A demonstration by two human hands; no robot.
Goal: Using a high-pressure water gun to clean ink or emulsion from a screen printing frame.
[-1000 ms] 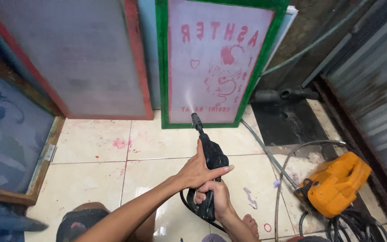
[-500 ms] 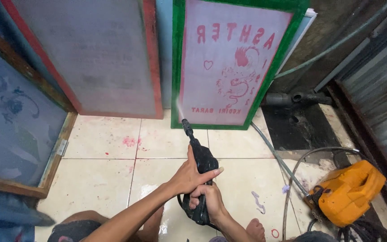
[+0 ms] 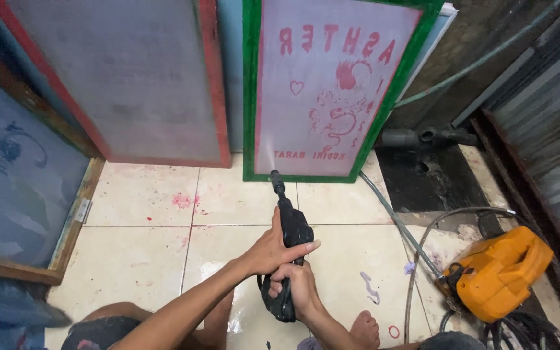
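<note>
both hands are wrapped around a black pressure-washer spray gun (image 3: 286, 249), which sits low in the middle of the view with its nozzle tipped up and forward: the left hand (image 3: 273, 249) lies over the top of the gun body, fingers curled loosely about it with the forefinger stretched along its side, and the right hand (image 3: 299, 288) is closed tight round the grip below. a thin misty jet leaves the nozzle and lands on the lower left corner of the green-framed printing screen (image 3: 332, 84), which leans upright against the wall and carries a red design on its pale mesh. beside it leans a red-framed screen (image 3: 131, 78), and a wooden-framed one (image 3: 21, 168) stands at the far left. pink stains dot the wet tiled floor (image 3: 137, 253). an orange washer unit (image 3: 497, 272) sits at the right, hoses running from it. the step in hand looks like rinsing the mesh; sweeping on across it would call for a steady two-handed aim.
</note>
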